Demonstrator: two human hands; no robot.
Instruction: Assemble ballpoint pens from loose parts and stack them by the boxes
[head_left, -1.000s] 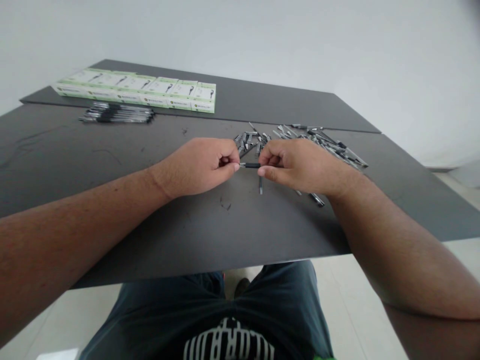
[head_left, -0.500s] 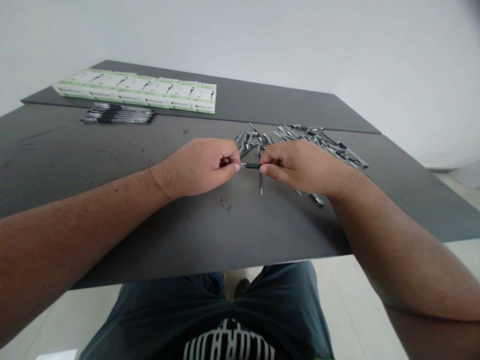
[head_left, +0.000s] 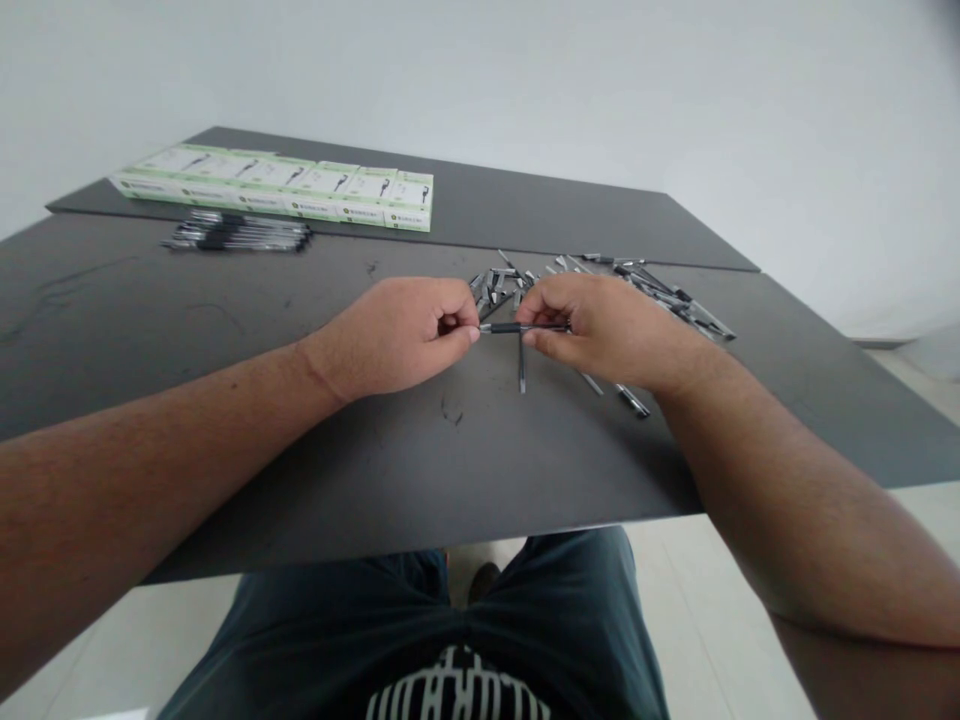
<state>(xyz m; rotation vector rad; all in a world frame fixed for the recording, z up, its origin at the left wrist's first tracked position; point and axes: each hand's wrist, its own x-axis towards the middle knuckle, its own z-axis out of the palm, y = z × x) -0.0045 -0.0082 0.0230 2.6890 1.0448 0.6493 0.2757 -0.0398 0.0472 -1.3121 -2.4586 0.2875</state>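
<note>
My left hand (head_left: 420,335) is closed, its thumb and forefinger pinching the tip end of a black and clear pen (head_left: 504,328). The pen lies level between my two hands, just above the table, with its dark grip section showing. At its other end is my right hand (head_left: 596,325), fingers loosely around the barrel, which shows in the gap between thumb and forefinger. Under and behind the right hand lie loose pen caps (head_left: 491,285) and several uncapped pens (head_left: 694,312). One thin dark piece (head_left: 523,370) points toward me below the held pen.
A row of green and white boxes (head_left: 300,190) stands at the back left of the grey table (head_left: 420,470). In front of it lies a bundle of pens (head_left: 240,233). More loose pen parts (head_left: 632,401) lie near my right wrist. A wall rises behind the table.
My right thumb and forefinger have loosened and parted slightly, so more of the pen's barrel shows between them. My left hand keeps its pinch in about the same place.
</note>
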